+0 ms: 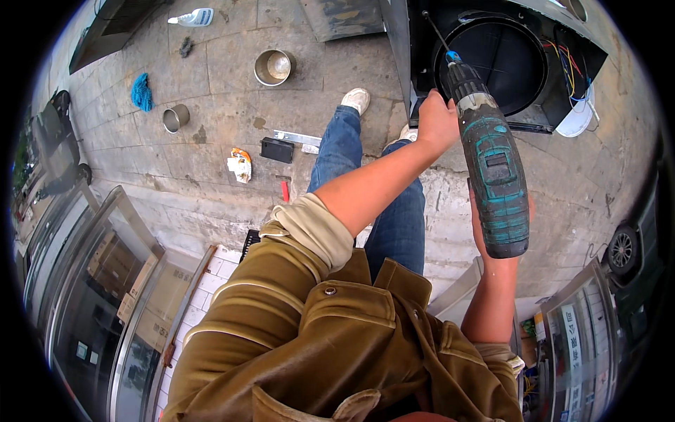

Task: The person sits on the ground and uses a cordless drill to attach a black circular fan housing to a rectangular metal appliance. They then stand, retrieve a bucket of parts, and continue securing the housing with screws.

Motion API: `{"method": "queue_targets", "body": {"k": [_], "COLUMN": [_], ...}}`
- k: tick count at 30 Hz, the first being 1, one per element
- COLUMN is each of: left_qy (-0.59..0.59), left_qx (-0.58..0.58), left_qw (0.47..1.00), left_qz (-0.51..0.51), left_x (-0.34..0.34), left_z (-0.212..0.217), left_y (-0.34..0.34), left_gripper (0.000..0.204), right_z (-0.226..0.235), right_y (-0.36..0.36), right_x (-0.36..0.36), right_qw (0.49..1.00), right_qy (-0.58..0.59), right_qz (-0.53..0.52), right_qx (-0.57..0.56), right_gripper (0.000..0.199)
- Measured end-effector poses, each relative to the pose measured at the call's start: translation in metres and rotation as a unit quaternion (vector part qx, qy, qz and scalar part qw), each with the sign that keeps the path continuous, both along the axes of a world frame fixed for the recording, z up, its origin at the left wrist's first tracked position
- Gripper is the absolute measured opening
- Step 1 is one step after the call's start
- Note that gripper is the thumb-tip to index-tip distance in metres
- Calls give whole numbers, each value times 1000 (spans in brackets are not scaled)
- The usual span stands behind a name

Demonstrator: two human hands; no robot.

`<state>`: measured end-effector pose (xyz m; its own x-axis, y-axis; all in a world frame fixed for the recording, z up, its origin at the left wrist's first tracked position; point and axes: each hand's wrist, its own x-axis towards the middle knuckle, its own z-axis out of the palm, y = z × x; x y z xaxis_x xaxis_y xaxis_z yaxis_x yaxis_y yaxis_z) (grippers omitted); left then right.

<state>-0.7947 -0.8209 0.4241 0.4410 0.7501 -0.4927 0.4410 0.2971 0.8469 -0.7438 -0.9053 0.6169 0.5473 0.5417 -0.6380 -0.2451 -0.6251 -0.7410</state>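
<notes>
A worn black and teal cordless drill (503,183) reaches up and forward over a black metal housing (415,70). Its long thin bit, with a blue collar, points into the housing beside a large round black opening (496,63). My right hand (480,221) wraps round the drill's handle from below, and the drill's body hides most of its fingers. Beside the chuck, at the housing's near edge, is my left hand (439,123). Its fingers are curled together, and whatever lies between them is hidden.
Coloured wires (566,60) hang at the housing's right, above a white tub (578,116). On the paving at left lie a metal cup (176,118), a larger metal pot (261,69), a blue cloth (141,93), a spray bottle (193,17), a black box (277,150) and a red-handled tool (285,190).
</notes>
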Motion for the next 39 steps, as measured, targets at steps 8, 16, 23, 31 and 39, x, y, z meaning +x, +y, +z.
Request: {"method": "queue_targets", "body": {"k": [8, 16, 23, 31, 39], "left_qy": [-57, 32, 61, 112, 116], "left_qx": [-102, -32, 35, 62, 33], "left_qw": [989, 999, 995, 974, 974], "left_qz": [86, -20, -76, -187, -193], "left_x": [-2, -16, -29, -21, -35], "left_z": [31, 58, 83, 114, 116], "left_y": [-17, -10, 10, 17, 6], "left_gripper": [22, 23, 24, 25, 23], "right_z": [13, 18, 26, 32, 49], "right_y": [-34, -40, -54, -74, -103], "right_x": [-6, -10, -11, 2, 20], "right_qw": [997, 984, 989, 988, 975], "right_qy": [-46, -174, -128, -152, -218], "right_qz": [-45, 37, -56, -6, 44], "right_qx": [-47, -7, 56, -2, 22], "right_gripper": [32, 39, 38, 39, 45]}}
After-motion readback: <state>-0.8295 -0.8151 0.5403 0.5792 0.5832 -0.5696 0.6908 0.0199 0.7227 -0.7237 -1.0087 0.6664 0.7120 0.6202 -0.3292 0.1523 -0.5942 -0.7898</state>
